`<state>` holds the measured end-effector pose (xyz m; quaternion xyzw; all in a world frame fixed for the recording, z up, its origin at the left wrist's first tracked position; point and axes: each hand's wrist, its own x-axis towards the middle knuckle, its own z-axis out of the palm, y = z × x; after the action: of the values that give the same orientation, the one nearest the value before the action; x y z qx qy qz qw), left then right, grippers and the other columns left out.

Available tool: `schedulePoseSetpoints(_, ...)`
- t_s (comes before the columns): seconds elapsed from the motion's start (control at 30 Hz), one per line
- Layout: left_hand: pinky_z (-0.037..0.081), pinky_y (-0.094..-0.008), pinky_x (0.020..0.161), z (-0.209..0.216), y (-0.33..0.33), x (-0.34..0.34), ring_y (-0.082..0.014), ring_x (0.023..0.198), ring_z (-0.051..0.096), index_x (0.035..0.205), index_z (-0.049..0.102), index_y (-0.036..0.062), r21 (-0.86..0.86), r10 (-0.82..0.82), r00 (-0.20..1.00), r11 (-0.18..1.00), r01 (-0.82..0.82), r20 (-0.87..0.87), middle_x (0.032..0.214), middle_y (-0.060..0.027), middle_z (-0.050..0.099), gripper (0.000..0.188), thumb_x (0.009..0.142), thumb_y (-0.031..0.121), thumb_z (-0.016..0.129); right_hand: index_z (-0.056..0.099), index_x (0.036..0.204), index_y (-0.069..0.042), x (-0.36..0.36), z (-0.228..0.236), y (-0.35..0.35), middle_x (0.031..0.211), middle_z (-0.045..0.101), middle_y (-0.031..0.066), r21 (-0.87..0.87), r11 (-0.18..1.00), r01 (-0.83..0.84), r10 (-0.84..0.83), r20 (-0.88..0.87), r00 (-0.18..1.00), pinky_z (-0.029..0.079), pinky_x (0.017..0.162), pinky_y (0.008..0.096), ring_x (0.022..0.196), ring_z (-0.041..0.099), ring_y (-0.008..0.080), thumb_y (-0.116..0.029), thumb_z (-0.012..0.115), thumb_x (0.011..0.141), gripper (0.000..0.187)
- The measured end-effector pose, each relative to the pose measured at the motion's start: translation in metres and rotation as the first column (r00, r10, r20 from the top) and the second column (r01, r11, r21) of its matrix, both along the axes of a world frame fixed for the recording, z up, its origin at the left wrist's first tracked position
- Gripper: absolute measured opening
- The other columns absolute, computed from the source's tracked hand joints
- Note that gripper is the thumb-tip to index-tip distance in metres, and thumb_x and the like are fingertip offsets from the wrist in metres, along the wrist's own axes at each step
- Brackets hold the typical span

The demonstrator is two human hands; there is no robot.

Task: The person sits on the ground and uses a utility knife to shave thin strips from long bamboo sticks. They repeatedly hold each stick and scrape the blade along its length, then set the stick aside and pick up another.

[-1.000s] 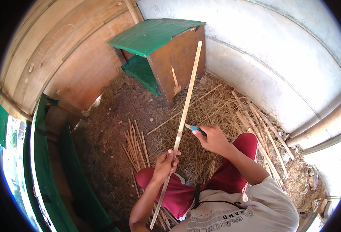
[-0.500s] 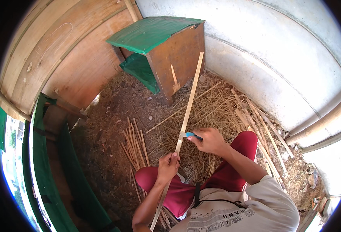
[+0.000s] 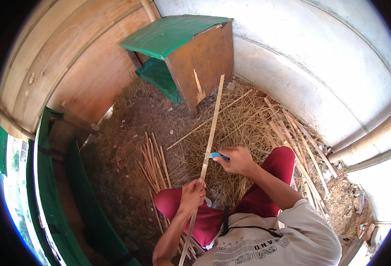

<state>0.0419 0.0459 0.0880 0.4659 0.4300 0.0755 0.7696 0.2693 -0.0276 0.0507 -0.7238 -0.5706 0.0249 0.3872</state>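
Observation:
A long, narrow bamboo strip (image 3: 214,119) slants from beside my lap up toward the wooden cabinet. My left hand (image 3: 193,194) is closed round its lower part, in front of my left knee. In my right hand (image 3: 236,160) is a utility knife with a blue handle (image 3: 220,156). The blade lies against the strip, a short way above my left hand. A pale shaved patch shows on the strip between the blade and my left hand. The strip's lower end passes under my left forearm toward the bottom edge.
A wooden cabinet (image 3: 204,62) with a green cover stands at the back. Thin shavings (image 3: 244,119) litter the ground before me. Bamboo strips lie in a bundle (image 3: 152,162) at my left, and longer pieces (image 3: 299,146) lie at my right by the pale wall (image 3: 310,57).
The bamboo strip has slid down toward me, its far end now lower and further left. My left hand sits slightly lower; the knife has shifted a little left along with my right hand.

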Motion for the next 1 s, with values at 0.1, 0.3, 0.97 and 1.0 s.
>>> schedulePoseSetpoints(0.1,0.022,-0.0226,0.035,0.0,0.0,-0.001,-0.0033,0.04,0.029,0.09,0.052,0.0056,-0.029,0.015,1.0,0.999,-0.014,0.021,0.058,0.0041,0.039,0.029,0.108,0.028,0.046,0.075,0.096,-0.008,0.0,-0.005,0.004,0.073,0.068,0.0088,-0.018,1.0,-0.012,0.012,-0.01,1.0,0.052,0.053,0.042,0.061,0.067,0.0289,-0.045,0.07,0.087,0.039)
schedulePoseSetpoints(0.3,0.022,-0.0226,0.036,-0.002,-0.006,0.001,-0.0029,0.04,0.03,0.089,0.053,0.0063,0.03,0.046,0.999,0.999,-0.045,-0.022,0.058,0.0046,0.039,0.029,0.108,0.027,0.045,0.075,0.096,-0.007,-0.001,-0.009,0.007,0.078,0.071,0.0094,-0.004,1.0,-0.005,0.005,-0.037,0.999,0.053,0.055,0.0432,0.063,0.068,0.0294,-0.044,0.07,0.087,0.038)
schedulePoseSetpoints(0.97,0.023,-0.0221,0.04,0.047,-0.046,-0.052,-0.0028,0.045,0.031,0.091,0.053,0.005,-0.063,-0.064,0.988,0.997,0.055,-0.142,0.059,0.0043,0.04,0.027,0.108,0.024,0.045,0.079,0.101,-0.014,0.111,0.015,0.03,0.058,0.063,0.0101,-0.253,0.93,0.267,-0.268,0.03,0.963,0.051,0.052,0.0411,0.054,0.062,0.027,-0.046,0.061,0.094,0.037)
schedulePoseSetpoints(1.0,0.022,-0.0222,0.04,0.048,-0.048,-0.056,-0.0029,0.045,0.031,0.091,0.054,0.0049,-0.073,-0.067,0.986,0.996,0.056,-0.154,0.059,0.0042,0.039,0.027,0.108,0.024,0.045,0.079,0.1,-0.014,0.115,0.017,0.029,0.057,0.062,0.01,-0.255,0.933,0.253,-0.243,0.071,0.967,0.05,0.05,0.0408,0.052,0.061,0.0265,-0.047,0.06,0.095,0.038)
